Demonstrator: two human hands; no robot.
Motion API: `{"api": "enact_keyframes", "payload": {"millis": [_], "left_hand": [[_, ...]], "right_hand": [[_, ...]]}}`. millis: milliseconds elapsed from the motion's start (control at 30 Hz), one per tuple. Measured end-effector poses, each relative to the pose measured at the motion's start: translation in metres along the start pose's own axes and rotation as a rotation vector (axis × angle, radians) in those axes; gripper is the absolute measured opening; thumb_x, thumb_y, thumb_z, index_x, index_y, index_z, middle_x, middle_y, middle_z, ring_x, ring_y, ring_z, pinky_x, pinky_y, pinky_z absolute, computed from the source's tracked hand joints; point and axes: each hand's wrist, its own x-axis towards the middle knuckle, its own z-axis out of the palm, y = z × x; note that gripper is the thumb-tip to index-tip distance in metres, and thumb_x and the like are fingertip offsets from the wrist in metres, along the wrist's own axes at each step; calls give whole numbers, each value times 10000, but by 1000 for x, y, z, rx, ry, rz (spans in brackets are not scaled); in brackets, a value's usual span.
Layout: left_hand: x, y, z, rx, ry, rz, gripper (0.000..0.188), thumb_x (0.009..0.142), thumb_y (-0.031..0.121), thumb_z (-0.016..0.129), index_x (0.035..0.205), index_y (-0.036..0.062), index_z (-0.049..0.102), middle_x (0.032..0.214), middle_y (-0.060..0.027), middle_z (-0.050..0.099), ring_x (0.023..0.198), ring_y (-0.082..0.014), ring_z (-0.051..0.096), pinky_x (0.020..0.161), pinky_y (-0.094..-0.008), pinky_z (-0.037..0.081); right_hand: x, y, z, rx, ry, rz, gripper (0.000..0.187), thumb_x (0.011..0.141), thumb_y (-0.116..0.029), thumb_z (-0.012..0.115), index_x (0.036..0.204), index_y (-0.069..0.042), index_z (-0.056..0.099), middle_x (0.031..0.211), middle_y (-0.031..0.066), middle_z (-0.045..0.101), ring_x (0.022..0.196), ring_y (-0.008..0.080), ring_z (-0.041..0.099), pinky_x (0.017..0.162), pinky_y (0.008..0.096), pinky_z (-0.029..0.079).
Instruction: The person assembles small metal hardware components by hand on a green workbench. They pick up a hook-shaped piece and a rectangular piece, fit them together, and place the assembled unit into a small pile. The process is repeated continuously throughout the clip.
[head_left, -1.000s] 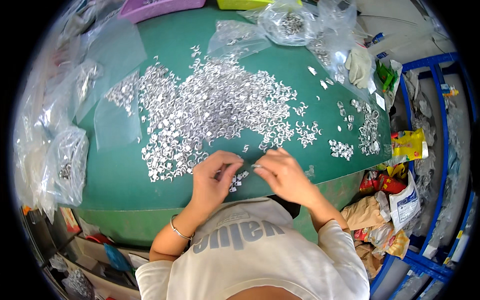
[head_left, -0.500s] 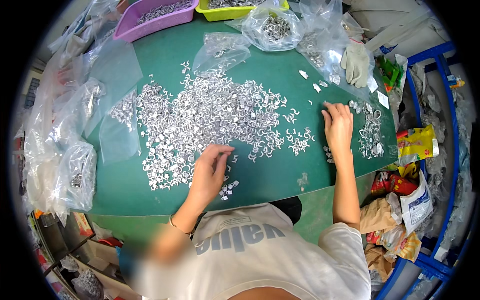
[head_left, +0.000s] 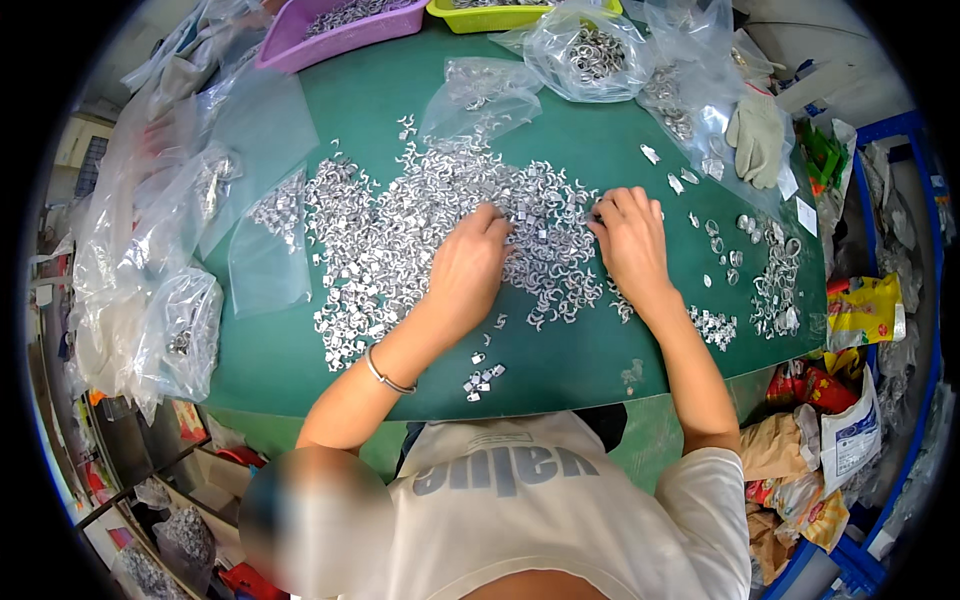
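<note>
A wide heap of small silver metal pieces point(head_left: 400, 225), many curved like crescents and some shaped like tiny padlocks, covers the middle of the green table point(head_left: 262, 365). My left hand point(head_left: 468, 262) rests in the heap's right half. Its fingers are bent and closed down among the pieces, and any piece in them is hidden. At the heap's right edge is my right hand point(head_left: 636, 248), fingers curled toward the thumb; what lies between the fingertips does not show. A small group of padlock-shaped pieces point(head_left: 484, 382) lies apart near the front edge.
Right of my right hand lie loose silver pieces point(head_left: 776, 285) and a pale glove point(head_left: 756, 140) on plastic. Clear bags point(head_left: 175, 330) line the left side. A purple basket point(head_left: 340, 38), a yellow-green basket point(head_left: 520, 18) and an open bag of rings point(head_left: 598, 55) stand at the back.
My left hand has moved up and right, deeper into the heap. My right hand has come left from the loose pieces to the heap's right edge. The view has shifted slightly.
</note>
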Motion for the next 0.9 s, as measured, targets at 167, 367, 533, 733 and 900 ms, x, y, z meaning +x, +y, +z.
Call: {"api": "enact_keyframes", "payload": {"millis": [167,367,533,733,900], "left_hand": [[-6,-4,-1,-154,127,-29,158,818,-19,664,970,-12,621,903,-137,581,722,-304,619,605,-369,492],[-3,-6,-22,-735,36,-541,140,895,15,621,1028,-19,648,679,25,534,590,-42,438,538,-191,357],[-3,-11,-36,-1353,-27,-754,178,932,25,573,1077,-57,635,898,-63,680,590,-32,420,540,-170,352],[-7,-19,-29,-1028,78,-577,123,959,53,542,1032,-14,616,907,-74,676,614,-26,451,519,-170,353],[-20,-18,-33,-1188,-28,-605,180,963,27,504,1107,-28,597,938,-59,641,750,-84,548,652,-220,454]], "right_hand": [[2,-4,-20,415,-139,270,91,845,-21,642,926,1,607,938,85,625,810,177,589,677,323,428],[-9,-29,-38,1840,-444,749,140,974,-105,530,1037,-5,605,868,40,647,695,92,556,589,218,424],[-10,-39,-19,1416,-593,668,158,972,-127,550,1057,-12,618,885,19,627,669,94,537,564,227,403],[17,-52,15,286,-128,194,177,830,-138,699,929,-14,624,861,118,603,636,309,599,579,401,464],[22,-47,12,292,-162,139,136,827,-98,693,886,-13,605,811,111,589,579,277,559,531,381,441]]}}
